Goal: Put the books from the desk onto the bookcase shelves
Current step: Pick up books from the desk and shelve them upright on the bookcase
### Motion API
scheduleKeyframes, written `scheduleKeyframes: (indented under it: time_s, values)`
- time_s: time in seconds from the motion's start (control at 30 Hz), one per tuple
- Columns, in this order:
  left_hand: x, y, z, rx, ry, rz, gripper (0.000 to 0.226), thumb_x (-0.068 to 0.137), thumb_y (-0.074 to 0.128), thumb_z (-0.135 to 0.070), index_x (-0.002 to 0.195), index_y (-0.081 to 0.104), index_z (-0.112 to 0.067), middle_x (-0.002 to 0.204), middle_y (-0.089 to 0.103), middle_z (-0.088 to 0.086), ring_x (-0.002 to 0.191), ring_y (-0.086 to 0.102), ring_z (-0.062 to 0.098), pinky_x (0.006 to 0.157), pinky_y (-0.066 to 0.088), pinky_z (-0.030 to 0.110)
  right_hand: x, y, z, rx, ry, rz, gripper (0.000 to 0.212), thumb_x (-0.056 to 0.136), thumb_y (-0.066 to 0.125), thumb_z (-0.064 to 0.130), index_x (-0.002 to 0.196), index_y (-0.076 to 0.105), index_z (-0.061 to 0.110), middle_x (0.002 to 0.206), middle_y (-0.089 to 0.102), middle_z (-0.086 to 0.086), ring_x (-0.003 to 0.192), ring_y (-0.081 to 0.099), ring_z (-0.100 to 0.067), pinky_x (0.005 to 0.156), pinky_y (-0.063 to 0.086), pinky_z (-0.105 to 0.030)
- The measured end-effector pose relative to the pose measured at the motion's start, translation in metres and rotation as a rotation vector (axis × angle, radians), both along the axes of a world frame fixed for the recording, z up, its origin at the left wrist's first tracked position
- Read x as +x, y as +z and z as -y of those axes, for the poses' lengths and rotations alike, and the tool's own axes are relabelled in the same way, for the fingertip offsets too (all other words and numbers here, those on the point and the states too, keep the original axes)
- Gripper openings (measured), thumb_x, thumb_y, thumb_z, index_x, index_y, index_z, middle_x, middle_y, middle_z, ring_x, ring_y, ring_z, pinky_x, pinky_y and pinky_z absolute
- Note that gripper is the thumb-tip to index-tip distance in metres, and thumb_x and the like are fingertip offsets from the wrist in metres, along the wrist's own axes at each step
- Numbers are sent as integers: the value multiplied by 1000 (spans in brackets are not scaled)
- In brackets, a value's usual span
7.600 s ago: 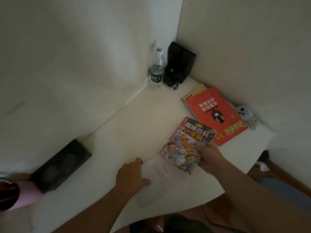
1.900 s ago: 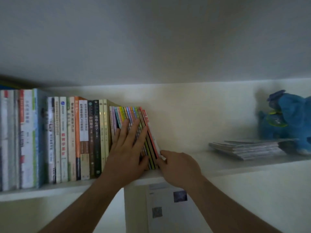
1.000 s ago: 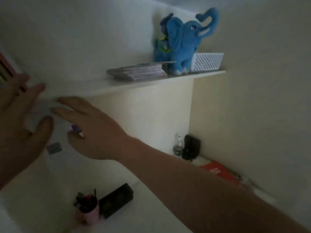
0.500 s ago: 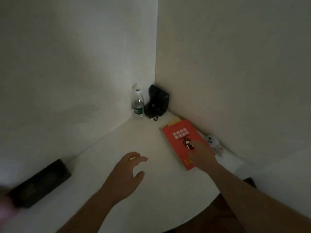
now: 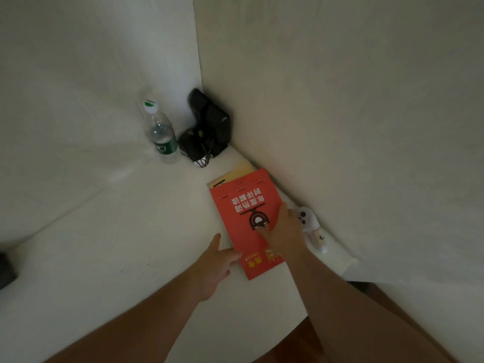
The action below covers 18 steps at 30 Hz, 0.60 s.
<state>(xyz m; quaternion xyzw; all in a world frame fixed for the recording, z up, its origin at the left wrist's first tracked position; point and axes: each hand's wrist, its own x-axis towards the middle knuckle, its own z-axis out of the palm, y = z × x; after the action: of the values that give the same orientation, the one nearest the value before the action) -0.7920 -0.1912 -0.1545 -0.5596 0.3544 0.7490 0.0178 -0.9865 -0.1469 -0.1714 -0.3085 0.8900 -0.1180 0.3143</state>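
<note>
A red book (image 5: pixel 242 203) lies flat on the white desk (image 5: pixel 125 231) near the right wall, on top of a yellow book (image 5: pixel 239 172) whose far corner sticks out. My right hand (image 5: pixel 284 229) rests on the red cover at its right edge, fingers laid over it. My left hand (image 5: pixel 217 260) touches the book's near left edge with relaxed fingers. Whether either hand grips the book cannot be made out. The bookcase shelves are out of view.
A clear water bottle (image 5: pixel 160 134) with a green cap stands in the desk's back corner beside a black speaker (image 5: pixel 209 127) with cables. A small white figure (image 5: pixel 309 222) lies against the right wall. A dark object (image 5: pixel 6 268) sits at the left edge.
Both hands left the shelf, where they had pushed a book among the others, and came down to the desk. In the last half second the left hand reached the red book's edge.
</note>
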Motion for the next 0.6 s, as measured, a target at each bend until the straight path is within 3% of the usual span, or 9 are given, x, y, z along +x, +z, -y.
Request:
scheduleKeyframes:
  time_s: [0.07, 0.13, 0.2, 0.3, 0.37, 0.43, 0.53, 0.6]
  values:
    - [-8, -1, 6, 22, 15, -27, 82, 97, 73, -17, 162, 25, -33, 121, 70, -6, 112, 66, 15, 113, 42, 43, 3, -3, 2, 23, -12, -48, 97, 81, 79, 57, 156, 25, 27, 145, 43, -9, 134, 50, -37, 100, 51, -62]
    - [-7, -3, 10, -13, -3, -35, 51, 97, 74, -19, 142, 49, -25, 120, 74, -2, 112, 70, 20, 110, 47, 43, 10, 0, 2, 29, -32, -69, 96, 79, 79, 58, 153, 23, 34, 141, 44, -8, 130, 51, -38, 96, 52, -61]
    - [3, -6, 14, -9, 20, -57, 44, 94, 78, -21, 134, 58, -20, 116, 78, 1, 110, 73, 26, 107, 53, 50, 21, 7, -3, 3, -77, -38, 98, 80, 79, 57, 155, 19, 37, 140, 42, -9, 126, 51, -37, 93, 54, -56]
    - [32, -7, 23, 8, 86, -66, 39, 99, 72, -15, 136, 61, -19, 117, 78, 9, 106, 76, 33, 96, 59, 56, 46, 13, -21, -95, -275, 188, 107, 81, 81, 50, 161, 11, 37, 143, 37, -8, 115, 59, -31, 87, 57, -45]
    - [56, -7, 30, -11, 113, 0, 35, 101, 69, -13, 134, 61, -22, 114, 79, 9, 102, 77, 34, 86, 63, 52, 64, 11, -32, -187, -487, 486, 93, 83, 84, 35, 156, 27, 33, 137, 58, -8, 102, 71, -27, 84, 63, -48]
    - [81, -5, 35, -21, 110, 16, 36, 101, 68, -12, 135, 61, -25, 112, 80, 8, 101, 77, 34, 82, 63, 49, 81, 11, -35, -242, -674, 834, 66, 89, 83, 17, 143, 45, 22, 119, 75, -12, 93, 79, -32, 82, 64, -56]
    - [113, 0, 40, -34, 90, 5, 46, 102, 67, -12, 141, 57, -34, 116, 79, 5, 105, 76, 33, 86, 62, 50, 98, 17, -31, -188, -618, 1001, 48, 96, 77, 15, 134, 50, 25, 112, 79, -6, 91, 80, -27, 76, 64, -50]
    - [128, 4, 41, -37, 69, -8, 52, 102, 66, -14, 145, 52, -40, 122, 77, 5, 109, 75, 34, 93, 60, 55, 104, 16, -28, -126, -529, 1011, 48, 96, 76, 19, 133, 48, 31, 111, 79, -1, 94, 79, -24, 83, 63, -51]
